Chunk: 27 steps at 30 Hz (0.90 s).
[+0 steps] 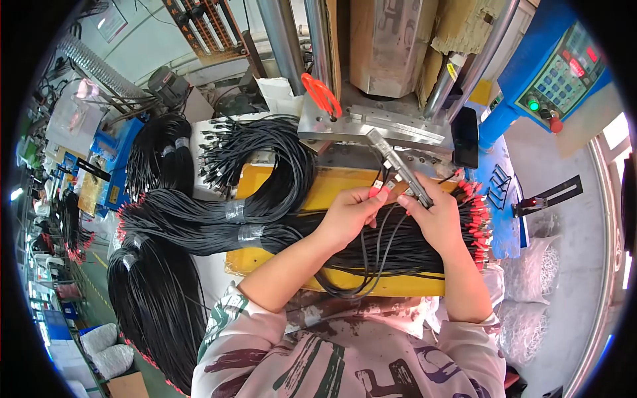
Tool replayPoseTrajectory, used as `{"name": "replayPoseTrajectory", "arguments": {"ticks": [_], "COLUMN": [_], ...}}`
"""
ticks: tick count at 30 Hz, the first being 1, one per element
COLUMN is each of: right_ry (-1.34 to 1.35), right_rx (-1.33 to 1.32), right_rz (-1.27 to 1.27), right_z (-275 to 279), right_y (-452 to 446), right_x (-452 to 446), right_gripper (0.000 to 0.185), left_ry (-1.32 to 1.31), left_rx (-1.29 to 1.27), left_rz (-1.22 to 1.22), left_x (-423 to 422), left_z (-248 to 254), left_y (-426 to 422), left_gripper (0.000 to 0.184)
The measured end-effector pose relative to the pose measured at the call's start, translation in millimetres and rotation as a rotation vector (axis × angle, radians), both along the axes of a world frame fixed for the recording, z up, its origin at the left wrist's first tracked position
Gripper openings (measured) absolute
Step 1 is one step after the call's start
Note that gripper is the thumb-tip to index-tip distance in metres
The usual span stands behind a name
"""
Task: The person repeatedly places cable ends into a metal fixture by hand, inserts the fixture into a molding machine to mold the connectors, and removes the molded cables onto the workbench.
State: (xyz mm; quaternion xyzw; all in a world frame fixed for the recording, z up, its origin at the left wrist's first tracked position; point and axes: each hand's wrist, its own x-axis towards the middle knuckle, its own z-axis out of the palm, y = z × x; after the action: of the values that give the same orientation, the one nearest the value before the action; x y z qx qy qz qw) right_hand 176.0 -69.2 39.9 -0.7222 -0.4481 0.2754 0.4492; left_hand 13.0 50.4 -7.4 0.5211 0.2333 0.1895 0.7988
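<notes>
My left hand pinches a cable connector with a red and white end, its fingers closed. A thin dark cable loops down below that hand. My right hand is closed round the lower end of a narrow metal bar, which slants up and to the left. The connector is close beside the bar; whether they touch I cannot tell. Under both hands a bundle of black cables with red tips lies across a yellow board.
Ahead stands a press with a steel block and upright columns. An orange-red loop sits on the block. More cable bundles lie to the left. A black phone and a blue control panel are on the right.
</notes>
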Motion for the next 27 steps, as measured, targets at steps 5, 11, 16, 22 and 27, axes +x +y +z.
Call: {"name": "replayPoseTrajectory", "arguments": {"ticks": [5, 11, 16, 22, 27], "right_ry": [-0.349, 0.060, -0.026, 0.062, -0.140], "right_rx": [0.168, 0.082, 0.122, 0.064, -0.019], "right_rz": [0.091, 0.053, 0.045, 0.062, 0.149], "right_z": [-16, -7, -6, -3, -10], "right_y": [0, -2, -4, -2, 0], "right_x": [1, 6, 5, 3, 2], "right_gripper": [0.046, 0.045, 0.043, 0.045, 0.050], "left_ry": [0.000, -0.054, -0.061, -0.066, -0.002], "left_rx": [0.004, -0.002, -0.162, -0.008, 0.121], "left_rz": [-0.017, 0.091, 0.028, 0.088, 0.217], "left_x": [3, 5, -2, -2, 1], "left_z": [0, 7, -1, 9, 5], "left_y": [-3, -8, 1, 2, 1], "left_gripper": [0.036, 0.037, 0.039, 0.035, 0.029]}}
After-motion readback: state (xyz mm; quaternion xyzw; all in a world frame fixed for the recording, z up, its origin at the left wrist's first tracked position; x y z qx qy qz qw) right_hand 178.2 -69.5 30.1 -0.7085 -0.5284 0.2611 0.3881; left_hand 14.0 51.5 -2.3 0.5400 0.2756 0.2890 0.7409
